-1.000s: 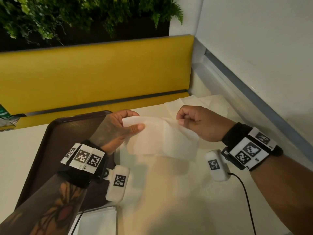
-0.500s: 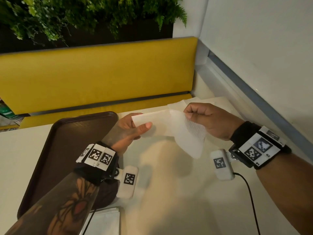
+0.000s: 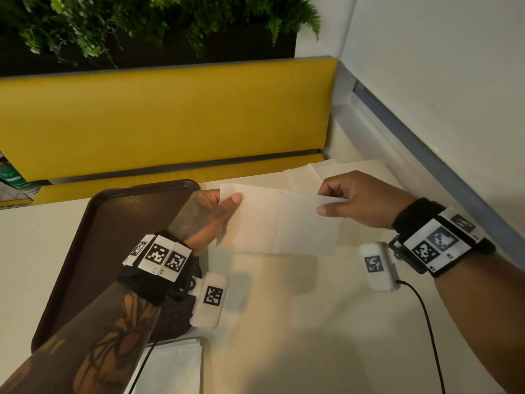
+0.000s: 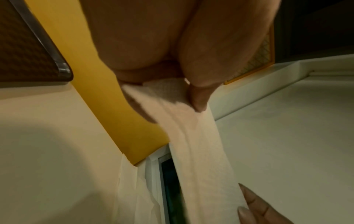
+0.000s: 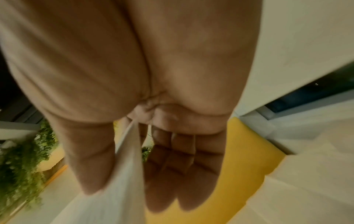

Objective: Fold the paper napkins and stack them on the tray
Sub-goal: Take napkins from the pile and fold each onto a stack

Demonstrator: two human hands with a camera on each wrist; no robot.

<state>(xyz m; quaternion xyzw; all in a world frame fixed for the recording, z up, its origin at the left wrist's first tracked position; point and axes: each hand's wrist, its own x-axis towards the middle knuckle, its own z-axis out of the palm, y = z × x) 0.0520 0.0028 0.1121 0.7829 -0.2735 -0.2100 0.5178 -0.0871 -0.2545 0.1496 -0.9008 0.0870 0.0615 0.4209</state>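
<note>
A white paper napkin (image 3: 281,223) hangs spread in the air above the cream table, held by its two upper corners. My left hand (image 3: 224,203) pinches the left corner between thumb and fingers, and the napkin (image 4: 197,144) runs away from that grip in the left wrist view. My right hand (image 3: 332,201) pinches the right corner; in the right wrist view the napkin (image 5: 124,174) passes between thumb and fingers. A dark brown tray (image 3: 113,237) lies to the left, under my left forearm. More loose napkins (image 3: 309,172) lie on the table behind the held one.
A stack of white napkins (image 3: 170,368) sits at the table's near edge by the tray. A yellow bench (image 3: 170,118) runs behind the table, with plants above it. A white wall with a grey ledge (image 3: 443,166) borders the right side. A black cable (image 3: 429,328) trails from my right wrist.
The napkin, drooping and half twisted a moment ago, is now pulled out flat between both hands. My right hand has moved rightward, away from the left.
</note>
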